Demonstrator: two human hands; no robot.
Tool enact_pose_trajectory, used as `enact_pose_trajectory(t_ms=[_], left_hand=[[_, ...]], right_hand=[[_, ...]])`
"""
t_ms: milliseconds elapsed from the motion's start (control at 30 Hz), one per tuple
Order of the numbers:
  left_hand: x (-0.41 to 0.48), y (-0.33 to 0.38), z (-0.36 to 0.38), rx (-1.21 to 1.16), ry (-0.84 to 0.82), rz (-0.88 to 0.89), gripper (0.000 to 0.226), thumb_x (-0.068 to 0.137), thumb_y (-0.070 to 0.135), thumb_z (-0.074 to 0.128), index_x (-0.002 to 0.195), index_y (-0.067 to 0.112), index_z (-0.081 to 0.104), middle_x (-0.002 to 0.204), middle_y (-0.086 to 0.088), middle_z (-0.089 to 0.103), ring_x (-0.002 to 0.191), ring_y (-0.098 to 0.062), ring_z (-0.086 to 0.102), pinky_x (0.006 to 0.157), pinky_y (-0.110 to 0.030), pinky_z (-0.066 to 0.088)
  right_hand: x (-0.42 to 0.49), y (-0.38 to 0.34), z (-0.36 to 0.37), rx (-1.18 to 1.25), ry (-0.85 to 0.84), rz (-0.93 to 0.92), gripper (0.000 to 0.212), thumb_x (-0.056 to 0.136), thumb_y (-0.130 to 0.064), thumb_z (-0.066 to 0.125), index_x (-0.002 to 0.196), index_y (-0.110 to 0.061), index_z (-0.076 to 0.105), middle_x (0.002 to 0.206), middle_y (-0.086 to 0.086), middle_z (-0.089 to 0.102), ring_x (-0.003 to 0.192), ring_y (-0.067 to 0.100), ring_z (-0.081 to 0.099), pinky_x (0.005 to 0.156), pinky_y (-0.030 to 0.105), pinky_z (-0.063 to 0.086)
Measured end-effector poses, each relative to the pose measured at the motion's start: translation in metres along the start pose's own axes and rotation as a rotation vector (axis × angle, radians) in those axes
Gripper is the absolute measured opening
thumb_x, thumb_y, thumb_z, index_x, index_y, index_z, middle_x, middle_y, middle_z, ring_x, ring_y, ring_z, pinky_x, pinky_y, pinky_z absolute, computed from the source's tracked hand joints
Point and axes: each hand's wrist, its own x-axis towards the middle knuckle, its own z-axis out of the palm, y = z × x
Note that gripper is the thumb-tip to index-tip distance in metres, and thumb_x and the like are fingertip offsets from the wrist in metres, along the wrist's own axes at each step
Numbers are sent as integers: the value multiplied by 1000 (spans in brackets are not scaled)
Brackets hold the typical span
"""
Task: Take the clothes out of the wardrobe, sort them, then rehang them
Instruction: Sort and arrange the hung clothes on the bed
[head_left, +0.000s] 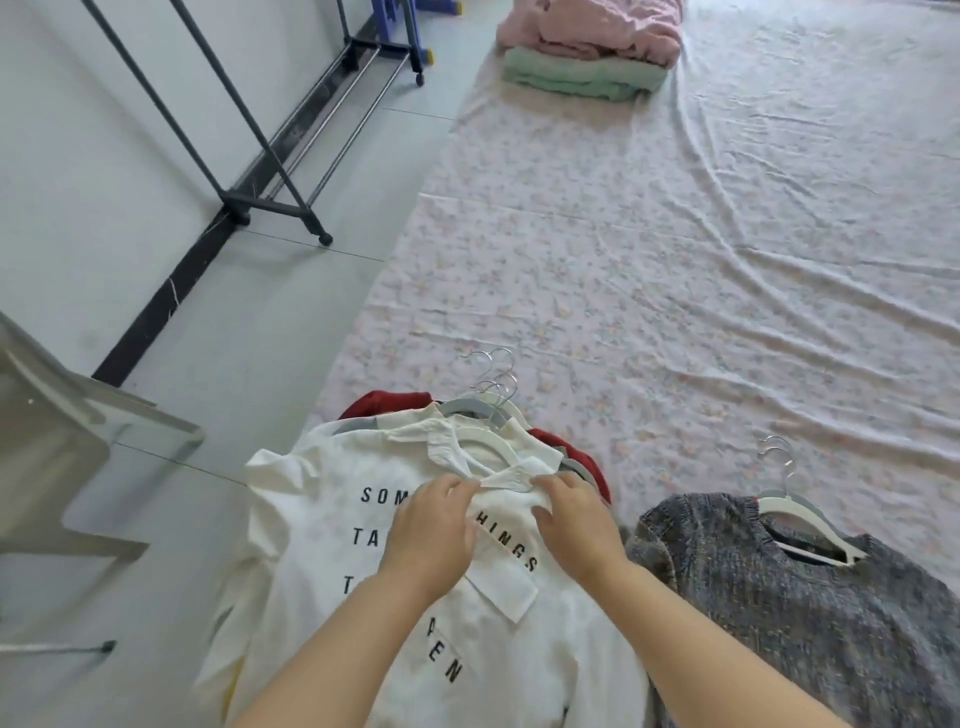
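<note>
At sheet (675, 260) edge | left hand (431, 530), right hand (576, 525) | pinching white shirt (311, 597) collar

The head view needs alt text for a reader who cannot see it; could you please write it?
A person's left hand and right hand pinch the collar of a white shirt with black lettering, topmost on a pile of clothes on hangers on a pale floral sheet. A grey knitted sweater lies to its right.

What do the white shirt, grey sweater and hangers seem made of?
White shirt: thin woven cloth, likely cotton, matte, with creases. Grey sweater: marled knit, visible stitches, perhaps wool or acrylic. Hangers: smooth white bodies, probably plastic; shiny metal hooks.
</note>
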Motion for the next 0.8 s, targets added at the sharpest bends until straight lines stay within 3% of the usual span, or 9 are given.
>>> enact_pose_trajectory(t_ms=[200, 367, 533, 667, 800], left_hand=[[28, -55, 5, -7, 23, 21, 44, 94, 24, 43, 137, 28, 36, 137, 8, 38, 125, -13, 36, 102, -27, 27], [39, -81, 18, -17, 8, 27, 47, 95, 26, 41, 141, 28, 30, 137, 8, 35, 127, -12, 33, 105, -26, 25], [40, -86, 16, -17, 25, 48, 47, 96, 25, 40, 141, 26, 30, 137, 7, 35, 126, -12, 33, 105, -25, 24], [37, -77, -3, -80, 98, 87, 49, 94, 22, 42, 141, 27, 29, 142, 8, 31, 126, -13, 35, 102, -25, 29], [30, -65, -21, -116, 191, 174, 49, 87, 14, 55, 135, 17, 43, 137, -3, 43, 127, -22, 41, 103, -34, 36]], right_hand=[[78, -21, 49, 19, -1, 68, 39, 92, -12, 45, 131, -14, 46, 132, 5, 46, 121, 22, 43, 97, 31, 36], [115, -15, 73, -104, 51, 148, 22, 88, -5, 41, 107, -10, 52, 110, 11, 56, 101, 28, 50, 85, 36, 43], [113, -18, 69, -120, 117, 157, 24, 89, -8, 46, 111, -9, 56, 108, 12, 52, 91, 29, 53, 74, 35, 45], [82, -31, 52, -12, 339, 81, 27, 86, -2, 52, 108, -12, 63, 99, 11, 56, 76, 30, 52, 55, 28, 34], [26, -48, 32, -13, 509, -113, 39, 66, 7, 74, 98, -15, 70, 83, 4, 64, 62, 23, 60, 40, 25, 41]])
